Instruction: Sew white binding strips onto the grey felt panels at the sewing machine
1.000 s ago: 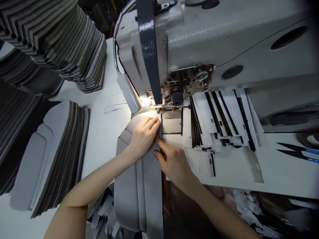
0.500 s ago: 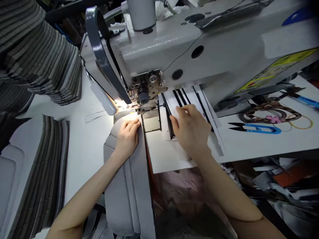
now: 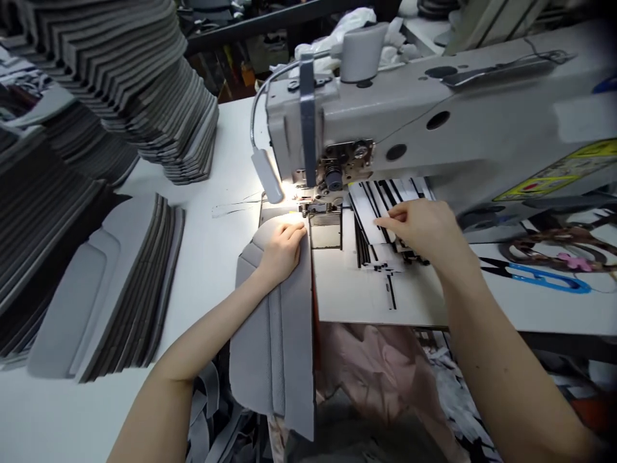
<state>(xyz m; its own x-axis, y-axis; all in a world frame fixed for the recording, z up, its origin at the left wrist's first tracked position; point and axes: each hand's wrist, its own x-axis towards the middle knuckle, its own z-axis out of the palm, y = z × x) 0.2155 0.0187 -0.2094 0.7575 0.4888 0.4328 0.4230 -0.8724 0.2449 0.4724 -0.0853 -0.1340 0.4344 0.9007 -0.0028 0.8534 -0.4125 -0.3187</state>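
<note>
A grey padded fabric panel (image 3: 260,347) with stitched channels lies lengthwise on the sewing table, its far end beside the lit needle area of the sewing machine (image 3: 332,180). My left hand (image 3: 283,249) rests on that far end, fingers together and pressed to the panel near its right edge. To the right of the metal needle plate (image 3: 326,235), my right hand (image 3: 424,225) is over a pile of white strips with black edges (image 3: 364,209). Its thumb and forefinger close at a strip; the exact contact is partly hidden by the hand.
Tall stacks of grey panels (image 3: 130,83) and more padded panels (image 3: 110,276) stand at the left. Blue thread snips (image 3: 544,276) lie at the right beside a brown ring-shaped item (image 3: 530,247). A lamp (image 3: 267,175) lights the needle. Scraps lie below the table edge.
The view has shifted, so the machine sits further right. My right hand has gone from spread over the strips to a pinch, and the strips are now more askew. My left hand stays on the panel.
</note>
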